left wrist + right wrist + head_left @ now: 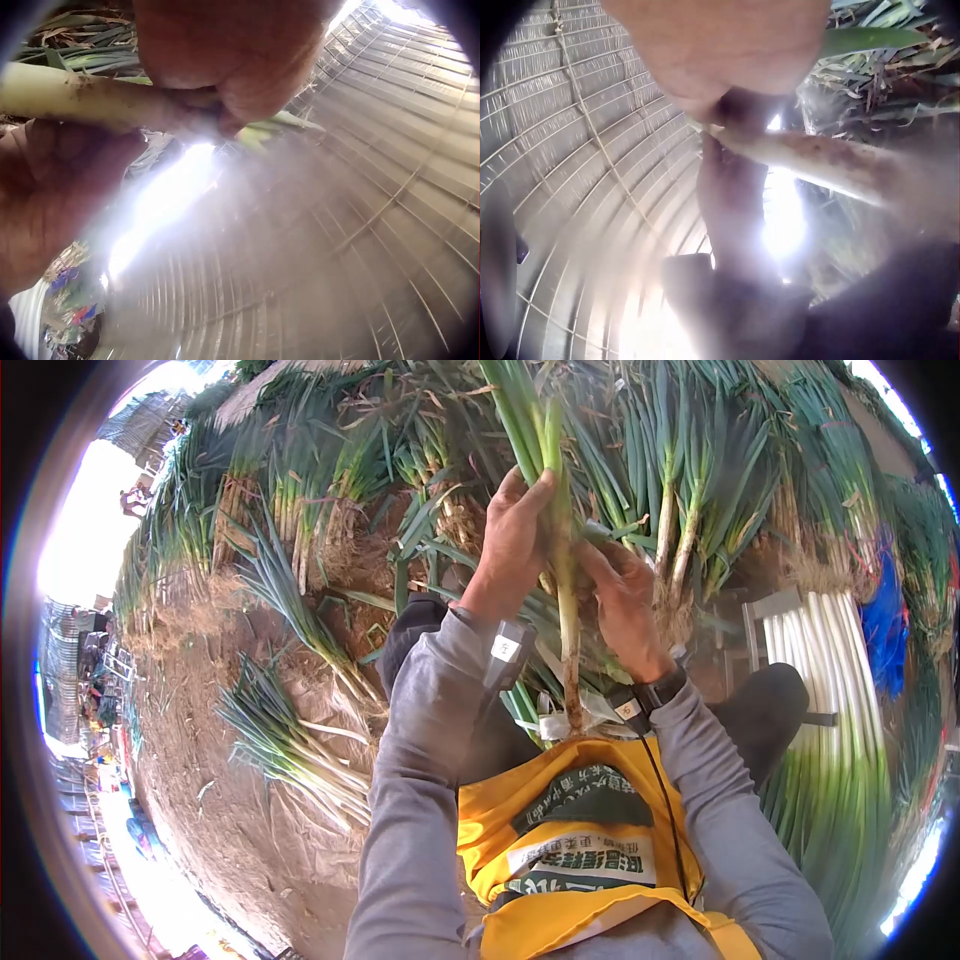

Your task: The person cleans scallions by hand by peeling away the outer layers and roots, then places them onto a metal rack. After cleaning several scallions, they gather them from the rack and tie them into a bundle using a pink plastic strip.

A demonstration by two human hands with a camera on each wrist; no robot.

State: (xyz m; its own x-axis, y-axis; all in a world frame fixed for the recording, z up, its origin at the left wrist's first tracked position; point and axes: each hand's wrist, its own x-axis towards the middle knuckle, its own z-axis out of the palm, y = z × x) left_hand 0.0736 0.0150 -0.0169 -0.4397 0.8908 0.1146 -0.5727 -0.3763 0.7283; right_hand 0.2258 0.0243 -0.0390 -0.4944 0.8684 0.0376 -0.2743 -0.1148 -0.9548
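In the head view, a long green onion (569,625) stands upright before my chest, leaves up and its soiled root end down by the yellow apron (590,835). My left hand (510,540) grips it where the white stalk turns green, thumb lying along the leaves. Lower on the stalk, my right hand (625,605) pinches at its side with curled fingers. The left wrist view shows the pale stalk (82,97) running into the left hand (232,52). Brown soil marks the stalk (825,154) in the right wrist view, where the right hand (727,52) partly hides it.
Peeled white onions (825,650) lie in a row on a metal rack at the right. Unpeeled bunches (300,745) lie on the dirt at the left, and more bunches (680,470) stand along the back. A blue plastic bundle (885,625) is beyond the rack.
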